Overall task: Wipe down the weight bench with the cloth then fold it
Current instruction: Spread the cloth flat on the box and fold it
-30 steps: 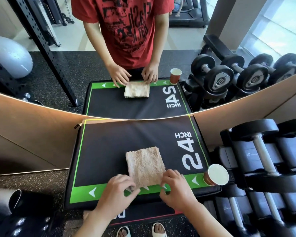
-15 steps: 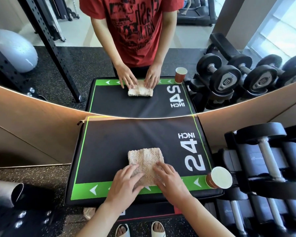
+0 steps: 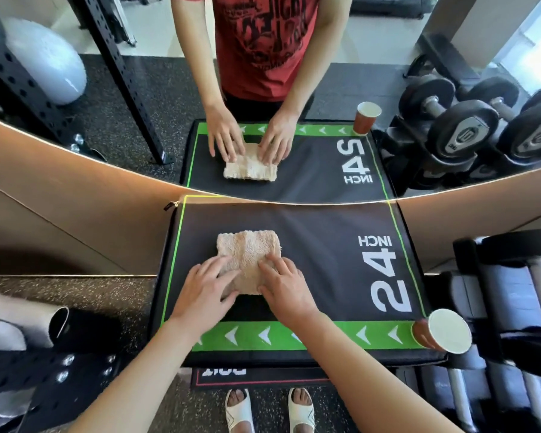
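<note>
A beige terry cloth (image 3: pixel 247 246) lies folded into a thick rectangle on the black padded bench top (image 3: pixel 322 260), which has a green border and "24 INCH" printed on it. My left hand (image 3: pixel 205 292) rests flat on the cloth's near left part, fingers spread, with the thumb at the near edge. My right hand (image 3: pixel 286 289) presses flat on the near right part, fingers spread too. The far half of the cloth shows; its near edge is hidden under my hands.
A red paper cup (image 3: pixel 444 331) stands on the bench's near right corner. Racked dumbbells (image 3: pixel 519 301) crowd the right side. A wall mirror (image 3: pixel 122 98) right behind the bench reflects the scene. Black metal equipment (image 3: pixel 44 370) sits at the lower left.
The cloth's near edge was lifted and folded over away from me, so the cloth is shorter and thicker. Both hands moved forward and now lie flat on top of it.
</note>
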Tool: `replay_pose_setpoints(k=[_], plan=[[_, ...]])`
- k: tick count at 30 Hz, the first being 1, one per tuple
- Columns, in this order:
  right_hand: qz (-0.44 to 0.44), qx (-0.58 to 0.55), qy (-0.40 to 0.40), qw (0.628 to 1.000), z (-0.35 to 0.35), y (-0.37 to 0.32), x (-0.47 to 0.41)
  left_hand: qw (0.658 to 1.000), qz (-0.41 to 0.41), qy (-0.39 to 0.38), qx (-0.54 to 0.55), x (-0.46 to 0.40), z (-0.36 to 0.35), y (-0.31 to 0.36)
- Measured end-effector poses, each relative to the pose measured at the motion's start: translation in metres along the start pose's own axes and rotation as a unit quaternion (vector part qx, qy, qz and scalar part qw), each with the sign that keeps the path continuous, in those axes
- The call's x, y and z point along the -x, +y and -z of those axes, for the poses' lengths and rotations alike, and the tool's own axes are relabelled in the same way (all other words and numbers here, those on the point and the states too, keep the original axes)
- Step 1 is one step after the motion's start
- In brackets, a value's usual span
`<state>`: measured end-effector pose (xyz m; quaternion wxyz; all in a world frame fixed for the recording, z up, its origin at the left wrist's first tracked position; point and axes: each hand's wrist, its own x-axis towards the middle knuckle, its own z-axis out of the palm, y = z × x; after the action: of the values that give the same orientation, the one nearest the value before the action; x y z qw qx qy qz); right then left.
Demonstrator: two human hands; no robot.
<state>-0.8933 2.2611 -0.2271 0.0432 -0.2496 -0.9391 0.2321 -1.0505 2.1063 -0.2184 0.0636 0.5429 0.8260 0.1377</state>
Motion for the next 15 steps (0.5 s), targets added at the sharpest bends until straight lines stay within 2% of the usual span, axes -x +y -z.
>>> replay_pose_setpoints(k=[9, 15], plan=[[0.000, 0.012, -0.035, 0.999, -0.012, -0.046, -0.090, 0.999, 0.041, 0.013, -0.022, -0.038, 0.032, -0.076], [-0.006, 0.025, -0.037, 0.999, -0.015, -0.064, -0.116, 0.996, 0.085, 0.026, -0.022, -0.045, 0.030, -0.092]])
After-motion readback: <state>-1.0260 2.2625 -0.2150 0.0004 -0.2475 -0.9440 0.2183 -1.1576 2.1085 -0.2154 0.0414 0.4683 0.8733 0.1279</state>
